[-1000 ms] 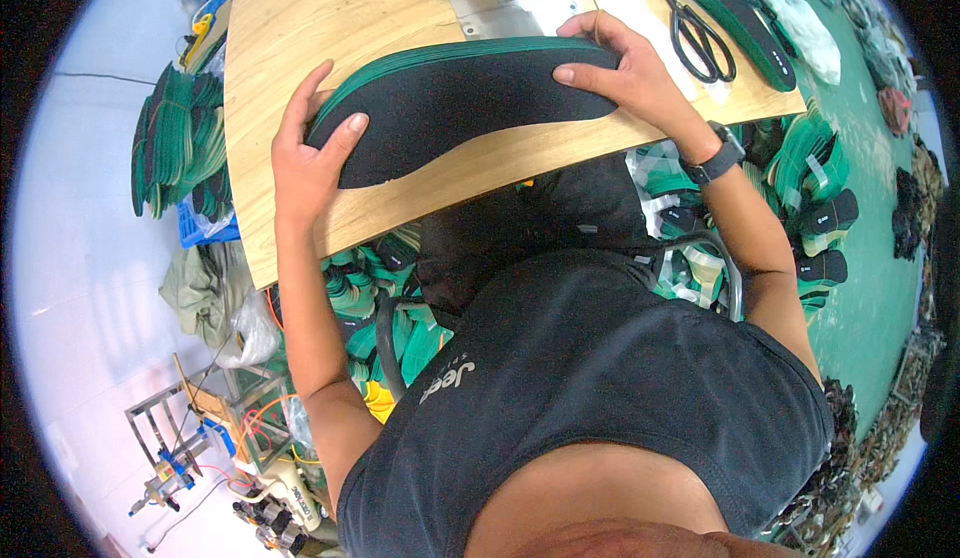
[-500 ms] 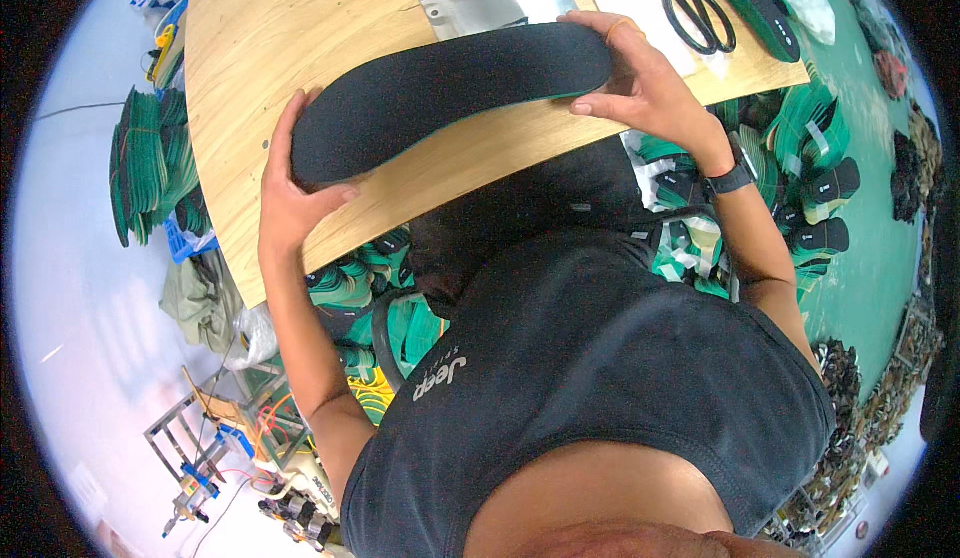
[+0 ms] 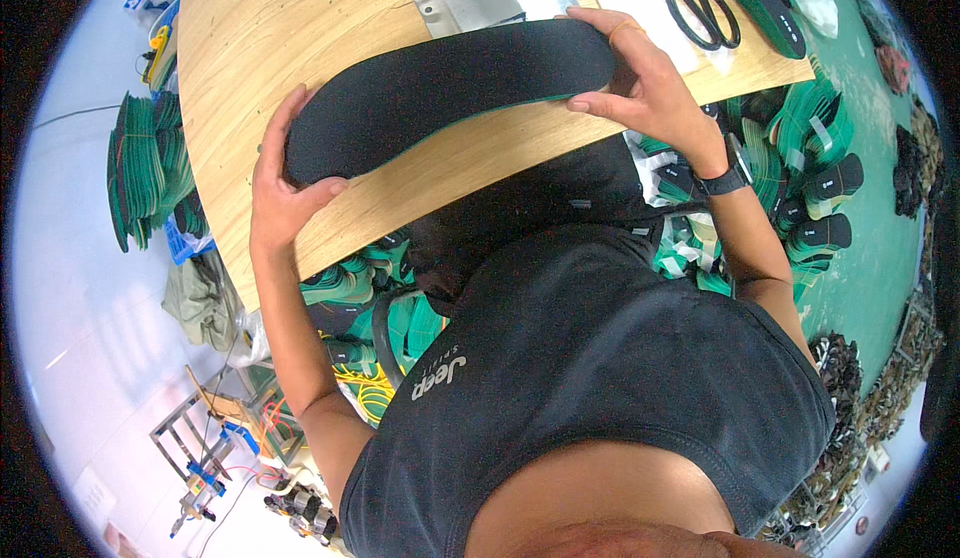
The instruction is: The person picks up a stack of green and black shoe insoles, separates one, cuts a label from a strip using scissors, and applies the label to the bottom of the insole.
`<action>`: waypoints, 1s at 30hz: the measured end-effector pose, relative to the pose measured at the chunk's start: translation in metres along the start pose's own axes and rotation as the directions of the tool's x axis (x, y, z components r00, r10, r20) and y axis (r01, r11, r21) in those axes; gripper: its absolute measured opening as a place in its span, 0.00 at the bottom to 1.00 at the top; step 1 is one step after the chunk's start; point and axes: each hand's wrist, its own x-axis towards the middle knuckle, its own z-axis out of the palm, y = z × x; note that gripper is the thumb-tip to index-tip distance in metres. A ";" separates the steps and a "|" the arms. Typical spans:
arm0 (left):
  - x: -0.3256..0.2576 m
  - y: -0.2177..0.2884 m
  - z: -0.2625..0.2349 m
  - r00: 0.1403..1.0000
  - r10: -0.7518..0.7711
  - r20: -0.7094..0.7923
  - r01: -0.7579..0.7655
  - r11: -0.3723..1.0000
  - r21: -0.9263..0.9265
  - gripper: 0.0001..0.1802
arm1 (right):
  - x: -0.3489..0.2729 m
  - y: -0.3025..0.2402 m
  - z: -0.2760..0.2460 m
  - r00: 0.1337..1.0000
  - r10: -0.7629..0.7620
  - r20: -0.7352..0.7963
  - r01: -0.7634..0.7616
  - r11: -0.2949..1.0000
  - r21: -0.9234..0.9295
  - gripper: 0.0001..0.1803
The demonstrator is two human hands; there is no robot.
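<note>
Between my two hands is a black insole (image 3: 450, 83) with a thin green edge, held lengthwise above the wooden table (image 3: 250, 48). My left hand (image 3: 285, 183) grips its left end, thumb on the near edge and fingers along the outer side. At the other end my right hand (image 3: 650, 83) curves round the insole, its fingers on the far side and thumb by the near edge. The insole's underside is hidden from me.
Behind the insole lies a shiny metal plate (image 3: 480, 3). Black-handled scissors (image 3: 700, 8) and another green-edged insole (image 3: 755, 8) rest at the far right. Bundles of green insoles (image 3: 150, 168) stand left of the table; more bundles (image 3: 815, 133) sit to the right, below its edge.
The left end of the insole and my left hand have shifted very slightly left. Both hands keep their hold; the view has moved a little.
</note>
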 end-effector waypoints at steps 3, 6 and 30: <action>0.001 0.004 0.005 1.000 0.021 -0.010 -0.021 0.999 -0.028 0.54 | 0.000 0.000 0.001 1.000 -0.007 -0.010 0.007 1.000 -0.007 0.39; 0.000 0.001 0.001 0.999 -0.017 0.030 0.016 0.999 0.034 0.53 | 0.000 -0.001 0.001 1.000 -0.006 -0.013 0.006 1.000 -0.011 0.38; -0.001 -0.012 -0.015 0.994 0.031 0.103 -0.048 0.986 0.163 0.51 | 0.002 -0.010 -0.003 0.994 -0.109 -0.029 0.100 0.967 -0.236 0.38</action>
